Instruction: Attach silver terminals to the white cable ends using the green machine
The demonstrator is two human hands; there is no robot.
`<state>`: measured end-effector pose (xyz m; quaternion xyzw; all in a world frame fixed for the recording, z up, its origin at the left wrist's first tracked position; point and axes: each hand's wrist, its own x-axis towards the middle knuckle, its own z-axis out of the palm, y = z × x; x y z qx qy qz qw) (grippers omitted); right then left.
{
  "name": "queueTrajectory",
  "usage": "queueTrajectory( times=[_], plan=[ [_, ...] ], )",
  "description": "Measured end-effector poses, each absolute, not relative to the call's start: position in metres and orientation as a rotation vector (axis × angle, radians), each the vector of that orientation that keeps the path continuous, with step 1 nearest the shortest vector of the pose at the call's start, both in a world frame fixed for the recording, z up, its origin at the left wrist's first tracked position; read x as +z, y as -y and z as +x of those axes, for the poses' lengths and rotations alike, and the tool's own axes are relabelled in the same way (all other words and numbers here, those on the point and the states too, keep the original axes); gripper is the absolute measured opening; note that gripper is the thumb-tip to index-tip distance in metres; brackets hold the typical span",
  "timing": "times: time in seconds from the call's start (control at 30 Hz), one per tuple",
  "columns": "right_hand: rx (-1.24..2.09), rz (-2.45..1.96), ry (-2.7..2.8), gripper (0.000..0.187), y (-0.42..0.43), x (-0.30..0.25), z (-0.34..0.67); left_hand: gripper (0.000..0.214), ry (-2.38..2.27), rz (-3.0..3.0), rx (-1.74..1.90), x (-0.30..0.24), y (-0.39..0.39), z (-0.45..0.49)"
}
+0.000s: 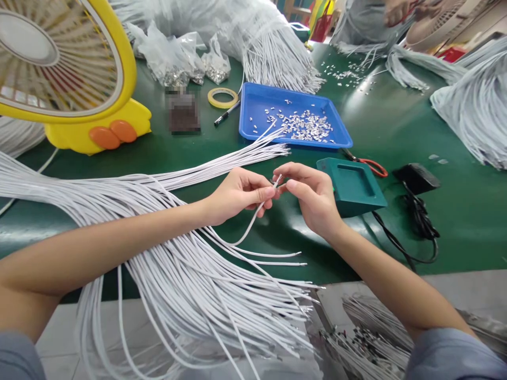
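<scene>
My left hand point(247, 194) pinches a white cable point(250, 226) between thumb and fingers, close to its end, which points up and to the right. My right hand point(315, 198) is at that end, fingers half curled and thumb apart from the index finger. Its fingertips are beside the cable tip; whether they touch it I cannot tell. The cable curves down into a large bundle of white cables point(190, 274) lying under my left forearm and over the table's front edge. Just right of my right hand stands a small green device point(356, 184) with a recessed top.
Behind my hands a blue tray point(247, 124) holds many small metal pieces point(307, 125). Red-handled pliers point(374, 166), a black power adapter point(416, 178), yellow tape point(222, 98), a pen point(226, 113) and a yellow fan point(119, 116) lie around. A co-worker's hands point(398, 9) are at the far right.
</scene>
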<state>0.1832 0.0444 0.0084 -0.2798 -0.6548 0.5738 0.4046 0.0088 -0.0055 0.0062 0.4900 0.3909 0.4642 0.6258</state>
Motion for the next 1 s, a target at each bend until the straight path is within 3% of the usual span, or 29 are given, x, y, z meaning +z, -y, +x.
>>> queueTrajectory(
  times=[0.17,0.43,0.57,1.0],
  plan=[
    [1.479,-0.643,1.64,0.007,-0.043,0.011,0.1815,0.04,-0.891,1.129,1.062,0.0086,0.0055,0.0102],
    [1.62,-0.695,1.549,0.019,-0.043,0.0098,0.18,0.038,-0.891,1.156,1.059,0.007,0.006,0.0123],
    [1.701,-0.636,1.604,0.016,-0.0443,0.0117,0.181,0.034,-0.842,1.12,1.067,0.0045,0.0055,0.0118],
    [1.523,-0.595,1.626,0.003,-0.0445,0.0076,0.1799,0.033,-0.807,1.049,1.079,0.0049,0.0043,0.0117]
  ],
)
